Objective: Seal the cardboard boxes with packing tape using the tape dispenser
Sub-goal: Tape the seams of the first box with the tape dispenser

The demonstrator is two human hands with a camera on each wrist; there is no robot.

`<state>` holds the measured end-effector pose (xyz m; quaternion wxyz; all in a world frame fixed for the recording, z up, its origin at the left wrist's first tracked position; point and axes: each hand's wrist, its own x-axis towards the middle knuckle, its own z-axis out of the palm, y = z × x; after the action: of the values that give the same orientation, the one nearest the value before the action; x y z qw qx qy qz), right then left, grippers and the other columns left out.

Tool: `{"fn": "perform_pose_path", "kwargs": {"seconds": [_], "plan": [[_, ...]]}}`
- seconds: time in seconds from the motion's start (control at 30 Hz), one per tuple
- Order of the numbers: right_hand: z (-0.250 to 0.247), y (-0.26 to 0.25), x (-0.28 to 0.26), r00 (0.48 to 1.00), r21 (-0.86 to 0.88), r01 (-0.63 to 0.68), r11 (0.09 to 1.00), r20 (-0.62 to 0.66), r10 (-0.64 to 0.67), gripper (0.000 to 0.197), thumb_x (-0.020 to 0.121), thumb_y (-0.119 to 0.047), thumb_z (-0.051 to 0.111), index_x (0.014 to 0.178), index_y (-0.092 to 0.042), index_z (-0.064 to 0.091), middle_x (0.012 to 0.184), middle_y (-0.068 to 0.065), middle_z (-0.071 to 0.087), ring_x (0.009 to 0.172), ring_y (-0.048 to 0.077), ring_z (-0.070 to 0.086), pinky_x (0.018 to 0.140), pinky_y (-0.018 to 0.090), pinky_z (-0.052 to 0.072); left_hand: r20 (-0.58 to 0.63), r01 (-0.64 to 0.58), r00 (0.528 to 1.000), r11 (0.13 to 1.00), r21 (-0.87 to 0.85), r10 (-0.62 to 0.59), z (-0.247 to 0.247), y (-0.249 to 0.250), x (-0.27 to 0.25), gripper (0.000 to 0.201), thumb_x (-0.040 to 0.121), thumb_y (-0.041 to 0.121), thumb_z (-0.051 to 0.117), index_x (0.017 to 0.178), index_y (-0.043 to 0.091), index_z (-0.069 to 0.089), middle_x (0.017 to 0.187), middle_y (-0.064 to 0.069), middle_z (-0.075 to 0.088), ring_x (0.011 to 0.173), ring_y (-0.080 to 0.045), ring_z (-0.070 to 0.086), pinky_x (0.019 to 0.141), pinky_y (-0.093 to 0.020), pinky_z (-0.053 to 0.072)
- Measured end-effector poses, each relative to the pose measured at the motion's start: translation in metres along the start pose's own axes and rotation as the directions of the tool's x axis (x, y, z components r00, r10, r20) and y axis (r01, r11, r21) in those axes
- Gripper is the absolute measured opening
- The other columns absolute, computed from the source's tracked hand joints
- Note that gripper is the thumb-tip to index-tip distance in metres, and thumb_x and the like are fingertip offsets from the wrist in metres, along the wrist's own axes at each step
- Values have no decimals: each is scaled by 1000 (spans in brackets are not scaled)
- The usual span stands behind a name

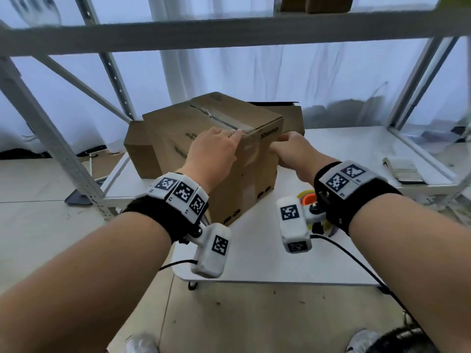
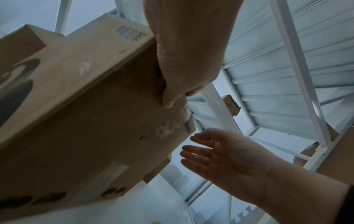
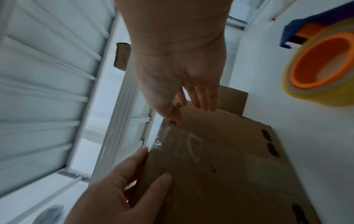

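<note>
A brown cardboard box (image 1: 254, 171) (image 2: 86, 121) (image 3: 220, 174) stands on the white table (image 1: 331, 263), one corner toward me. Clear tape (image 1: 216, 118) runs along its top seam and folds down over the near edge (image 3: 172, 141). My left hand (image 1: 221, 141) (image 2: 187, 60) (image 3: 118, 189) lies over that taped edge, fingers flat on top and thumb pressed on the side face. My right hand (image 1: 283, 143) (image 2: 220, 156) (image 3: 178, 68) is held flat beside the box's right face, near its upper corner; contact is unclear. The tape dispenser (image 1: 307, 196) (image 3: 321, 65), with orange core and yellowish roll, lies on the table under my right wrist.
Two more cardboard boxes stand behind, one at the left (image 1: 139, 151) and one at the back right (image 1: 293, 115). A white rack beam (image 1: 229, 29) crosses above, and its uprights flank the table. A flat pale bundle (image 1: 405, 169) lies at the table's right end.
</note>
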<state>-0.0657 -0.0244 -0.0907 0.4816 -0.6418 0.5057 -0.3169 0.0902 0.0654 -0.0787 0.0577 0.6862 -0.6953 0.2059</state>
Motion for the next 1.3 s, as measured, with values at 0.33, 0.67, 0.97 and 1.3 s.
{"fn": "perform_pose_path", "kwargs": {"seconds": [0.33,0.67,0.97,1.3], "plan": [[16,10,10,998,159,46,986,-58,-37,34,92,-23,61,123,-9,56,110,4,60,105,20,57,99,40,48,34,-47,998,998,-45,49,-3,-9,13,51,90,35,53,137,20,42,131,0,46,123,-23,39,97,-36,35],[25,18,17,997,141,82,987,-6,-82,13,96,-25,56,103,-15,58,92,-3,60,89,15,56,87,33,49,33,-18,999,996,-92,22,-2,-9,9,52,90,34,53,138,20,42,131,-1,46,122,-24,39,98,-37,34],[25,15,14,996,162,70,984,50,-79,21,97,-37,51,89,-20,61,93,2,65,83,13,58,75,26,47,40,-22,999,996,-85,26,-1,-9,9,53,90,36,54,139,21,40,132,-1,45,123,-24,38,99,-37,34],[17,0,7,997,336,55,940,29,-69,30,87,-39,66,77,-11,58,61,2,61,55,15,59,62,27,52,252,28,967,959,-281,46,-9,-14,24,48,91,23,56,133,13,35,127,-12,53,118,-31,48,91,-39,42]]}}
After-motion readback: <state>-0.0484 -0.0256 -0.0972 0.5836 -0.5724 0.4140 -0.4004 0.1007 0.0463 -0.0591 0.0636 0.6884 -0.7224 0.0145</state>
